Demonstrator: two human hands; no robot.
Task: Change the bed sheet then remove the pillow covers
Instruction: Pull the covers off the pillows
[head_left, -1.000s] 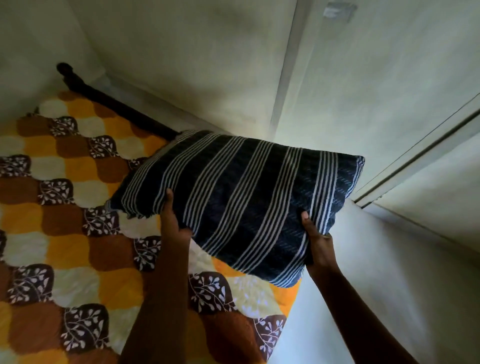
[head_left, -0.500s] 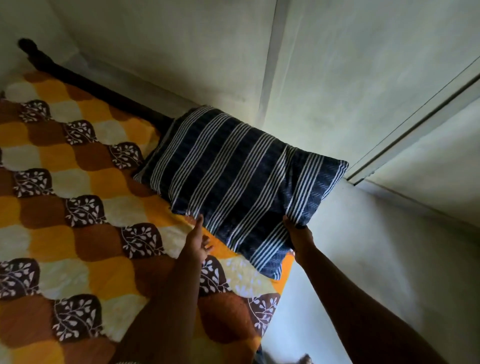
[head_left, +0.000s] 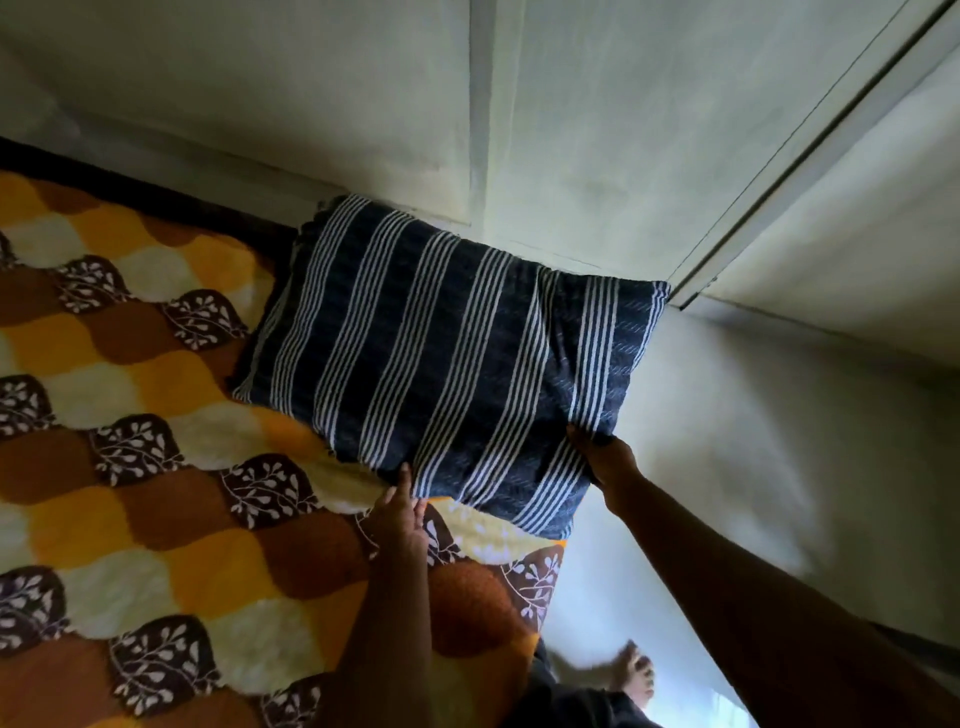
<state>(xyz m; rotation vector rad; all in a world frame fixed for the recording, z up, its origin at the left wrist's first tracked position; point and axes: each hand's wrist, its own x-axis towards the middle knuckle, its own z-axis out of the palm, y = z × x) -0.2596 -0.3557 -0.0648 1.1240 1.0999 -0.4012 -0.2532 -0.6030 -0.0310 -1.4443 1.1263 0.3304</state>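
Note:
A dark blue pillow (head_left: 447, 353) with white stripes lies at the head corner of the bed, on a bed sheet (head_left: 156, 415) patterned in orange, brown and cream with leaf prints. My right hand (head_left: 602, 454) grips the pillow's near right corner, its fingers hidden under the fabric. My left hand (head_left: 400, 512) touches the pillow's near edge with its fingers stretched out.
A pale wall runs behind the bed head and a second wall with a long ledge stands on the right. A dark bed rail (head_left: 156, 192) shows along the far side. My bare foot (head_left: 631, 675) is on the floor beside the bed corner.
The pillow came down from mid-air onto the bed's head corner. My left hand let go of its underside and now touches the near edge. My right hand kept its hold.

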